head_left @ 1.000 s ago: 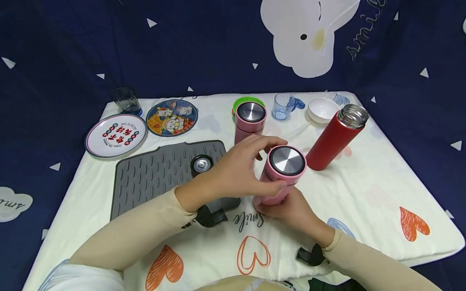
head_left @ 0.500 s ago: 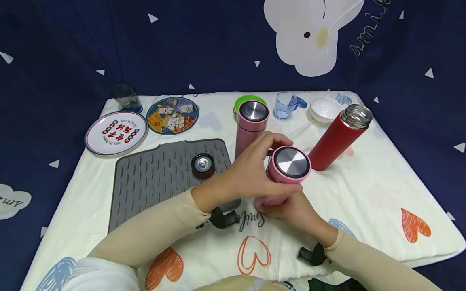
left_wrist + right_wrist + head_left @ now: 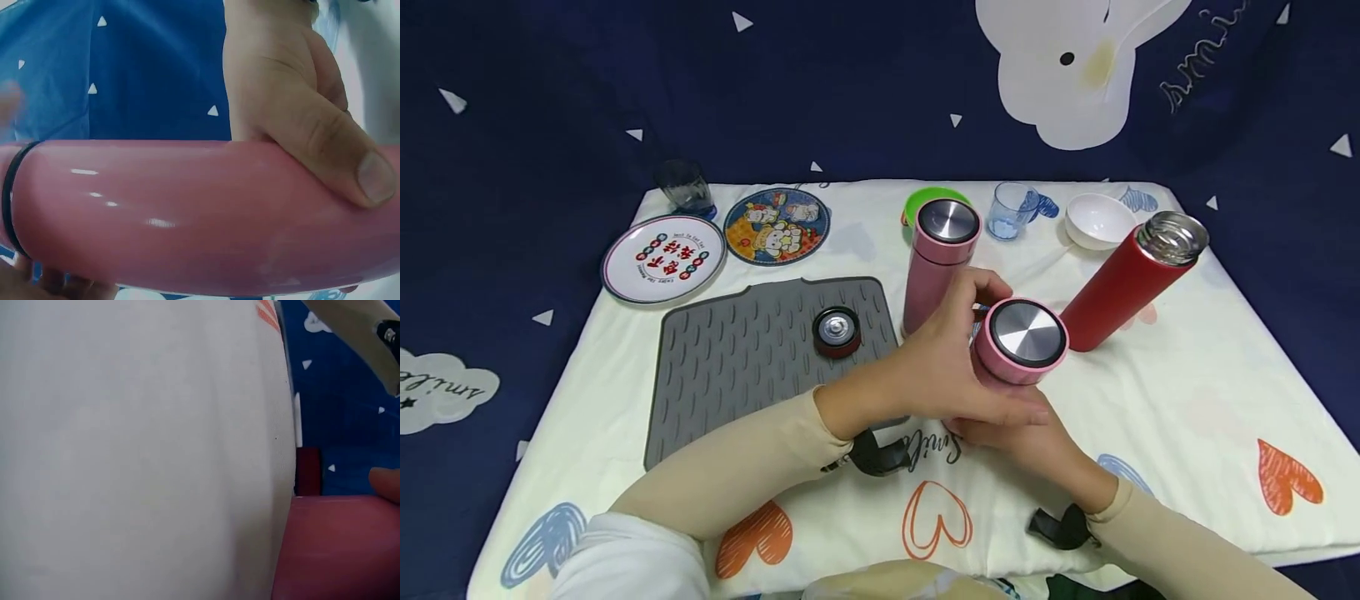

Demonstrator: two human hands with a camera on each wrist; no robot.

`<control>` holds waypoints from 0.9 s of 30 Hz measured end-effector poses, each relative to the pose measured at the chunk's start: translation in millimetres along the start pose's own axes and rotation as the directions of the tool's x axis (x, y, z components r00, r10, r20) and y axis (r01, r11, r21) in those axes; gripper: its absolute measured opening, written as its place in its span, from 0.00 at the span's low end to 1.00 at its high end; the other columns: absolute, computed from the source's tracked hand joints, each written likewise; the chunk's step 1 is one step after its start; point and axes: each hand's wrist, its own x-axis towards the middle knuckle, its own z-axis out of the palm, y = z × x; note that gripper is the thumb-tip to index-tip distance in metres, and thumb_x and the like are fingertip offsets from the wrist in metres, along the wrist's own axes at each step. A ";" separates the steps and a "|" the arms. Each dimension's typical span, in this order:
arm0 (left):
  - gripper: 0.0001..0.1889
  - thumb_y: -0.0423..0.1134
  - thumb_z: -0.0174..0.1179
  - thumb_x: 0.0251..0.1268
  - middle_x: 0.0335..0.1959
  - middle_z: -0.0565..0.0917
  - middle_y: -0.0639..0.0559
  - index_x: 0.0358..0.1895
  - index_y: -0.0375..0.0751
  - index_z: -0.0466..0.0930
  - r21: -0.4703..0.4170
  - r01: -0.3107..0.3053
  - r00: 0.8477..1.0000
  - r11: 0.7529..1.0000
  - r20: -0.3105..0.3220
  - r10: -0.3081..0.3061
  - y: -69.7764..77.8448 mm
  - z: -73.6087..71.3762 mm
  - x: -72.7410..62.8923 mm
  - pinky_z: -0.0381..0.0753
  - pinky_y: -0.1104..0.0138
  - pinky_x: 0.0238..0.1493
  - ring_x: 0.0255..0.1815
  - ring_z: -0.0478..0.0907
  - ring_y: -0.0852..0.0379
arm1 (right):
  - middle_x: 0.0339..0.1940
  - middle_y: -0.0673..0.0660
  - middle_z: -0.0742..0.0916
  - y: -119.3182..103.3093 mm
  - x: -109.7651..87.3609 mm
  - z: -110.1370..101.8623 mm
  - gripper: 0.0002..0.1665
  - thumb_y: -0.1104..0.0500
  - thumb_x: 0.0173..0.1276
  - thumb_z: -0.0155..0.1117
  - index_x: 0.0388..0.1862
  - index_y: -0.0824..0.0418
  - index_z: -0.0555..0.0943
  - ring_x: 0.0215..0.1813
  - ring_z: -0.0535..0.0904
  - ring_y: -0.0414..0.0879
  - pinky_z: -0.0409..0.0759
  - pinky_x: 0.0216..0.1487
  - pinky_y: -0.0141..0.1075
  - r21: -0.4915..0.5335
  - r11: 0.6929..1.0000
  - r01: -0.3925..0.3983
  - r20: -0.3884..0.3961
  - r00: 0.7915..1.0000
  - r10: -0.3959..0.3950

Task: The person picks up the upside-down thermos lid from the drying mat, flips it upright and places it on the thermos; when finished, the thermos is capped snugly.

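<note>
A pink thermos [image 3: 1028, 337] with a brushed-steel lid top is held up in front of me by both hands. My left hand [image 3: 951, 362] curls round its upper end, the thumb across the near side and a finger behind. Lower down, my right hand [image 3: 1033, 437] grips the body; its thumb [image 3: 350, 162] presses along the pink wall in the left wrist view. A dark seam [image 3: 14, 200] rings the thermos there. Behind my left hand stands a second pink thermos [image 3: 936, 275]. A red thermos [image 3: 1123, 287] to the right shows its bare steel mouth.
On a grey ridged mat [image 3: 722, 367] lies a small dark-red and black lid [image 3: 837, 332]. Further back are a white plate [image 3: 662, 258], a cartoon plate [image 3: 775, 225], a dark glass [image 3: 685, 190], a green bowl [image 3: 934, 200], a clear glass [image 3: 1009, 212] and a white bowl [image 3: 1099, 221].
My head view has shifted a little to the left. The held thermos and my left hand have moved slightly right and nearer. Both hands remain on the thermos.
</note>
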 end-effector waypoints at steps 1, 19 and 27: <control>0.45 0.41 0.80 0.38 0.54 0.70 0.50 0.59 0.38 0.61 0.022 0.001 1.000 1.000 0.004 -0.001 0.3 0.4 1.1 0.70 0.69 0.59 0.56 0.70 0.63 | 0.43 0.47 0.83 -2.3 -0.7 -0.7 0.29 0.59 0.52 0.81 0.51 0.58 0.77 0.46 0.77 0.42 0.75 0.49 0.30 0.003 1.000 -0.001 -0.005 1.000 0.001; 0.41 0.38 0.78 0.43 0.57 0.71 0.52 0.61 0.40 0.63 -0.010 0.118 0.990 0.993 0.078 -0.117 8.7 -3.2 5.6 0.71 0.73 0.56 0.52 0.72 0.64 | 0.43 0.51 0.83 -25.9 -2.5 -6.4 0.30 0.70 0.50 0.78 0.51 0.61 0.76 0.45 0.78 0.43 0.74 0.50 0.28 0.089 0.996 0.023 0.014 1.000 -0.024; 0.37 0.32 0.74 0.48 0.58 0.76 0.51 0.64 0.37 0.68 -0.130 0.125 0.986 0.984 0.125 -0.108 11.6 -11.5 5.1 0.70 0.70 0.60 0.54 0.74 0.63 | 0.45 0.50 0.81 -10.1 -0.3 -3.7 0.32 0.66 0.49 0.80 0.53 0.60 0.75 0.46 0.77 0.43 0.73 0.50 0.28 0.032 0.999 0.020 0.013 1.000 -0.020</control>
